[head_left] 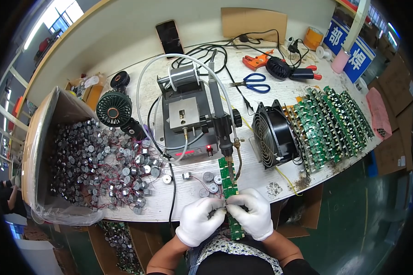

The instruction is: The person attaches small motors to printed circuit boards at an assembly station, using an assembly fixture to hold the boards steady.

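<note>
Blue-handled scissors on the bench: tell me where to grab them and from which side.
Take the scissors by the two blue finger loops, which lie flat at the right end, coming from above on that side. The shut blades point left toward the cables, so the loops are probably the safe, open grip. Both gloved hands, left hand and right hand, are on the green circuit board strip.

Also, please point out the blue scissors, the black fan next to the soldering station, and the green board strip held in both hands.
blue scissors (256, 83), head view, on the blue handles.
black fan (267, 135), head view, on its front grille.
green board strip (227, 176), head view, on the part above the gloved hands.
</note>
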`<state>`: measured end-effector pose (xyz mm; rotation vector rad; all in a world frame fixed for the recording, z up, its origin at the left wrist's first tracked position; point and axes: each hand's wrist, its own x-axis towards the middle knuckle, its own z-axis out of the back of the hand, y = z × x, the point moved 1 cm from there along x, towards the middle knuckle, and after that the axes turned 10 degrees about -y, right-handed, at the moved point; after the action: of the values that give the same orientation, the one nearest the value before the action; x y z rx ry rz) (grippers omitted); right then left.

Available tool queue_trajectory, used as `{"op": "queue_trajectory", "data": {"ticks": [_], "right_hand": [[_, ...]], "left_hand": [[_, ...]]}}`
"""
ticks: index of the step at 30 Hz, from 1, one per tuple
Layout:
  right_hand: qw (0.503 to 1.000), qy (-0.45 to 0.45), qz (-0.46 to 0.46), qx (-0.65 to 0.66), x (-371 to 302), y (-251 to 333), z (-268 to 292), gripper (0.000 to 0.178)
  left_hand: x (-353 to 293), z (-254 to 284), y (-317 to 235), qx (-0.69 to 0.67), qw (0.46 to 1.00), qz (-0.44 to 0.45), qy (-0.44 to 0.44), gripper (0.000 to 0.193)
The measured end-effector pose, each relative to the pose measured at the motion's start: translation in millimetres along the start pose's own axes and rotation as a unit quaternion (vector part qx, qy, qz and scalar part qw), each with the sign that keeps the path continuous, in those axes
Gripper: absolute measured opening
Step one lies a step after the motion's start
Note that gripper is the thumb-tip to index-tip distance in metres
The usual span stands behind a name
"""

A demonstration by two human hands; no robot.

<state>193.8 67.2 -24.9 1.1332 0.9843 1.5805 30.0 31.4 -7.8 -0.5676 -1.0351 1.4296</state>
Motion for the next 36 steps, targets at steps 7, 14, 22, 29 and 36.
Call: {"op": "queue_trajectory", "data": {"ticks": [7,14,22,29,36], "right_hand": [[1.0,-0.002,-0.012,-0.001,-0.7,1.9,4.1,0.015],[1.0,-0.005,-0.012,0.001,-0.3,1.5,3.9,0.015],[1.0,0.004,0.024,-0.005,0.0,-0.3,3.2,0.017],[1.0,0.006,0.03,-0.003,0.0,1.0,1.2,0.017],[1.0,-0.003,0.008,-0.005,-0.8,1.6,3.1,0.016]], "left_hand": [[-4.0,0.8,7.2,-0.013,0.999,0.05,0.003,0.01],[-1.8,12.2,11.7,-0.012,0.998,0.046,-0.04,0.011],[-3.7,21.7,9.4,-0.142,0.973,0.158,-0.087,0.01],[-6.0,17.9,10.0,-0.13,0.984,0.113,-0.053,0.008],[-2.5,9.9,4.8,-0.063,0.991,0.118,0.01,0.007]]}}
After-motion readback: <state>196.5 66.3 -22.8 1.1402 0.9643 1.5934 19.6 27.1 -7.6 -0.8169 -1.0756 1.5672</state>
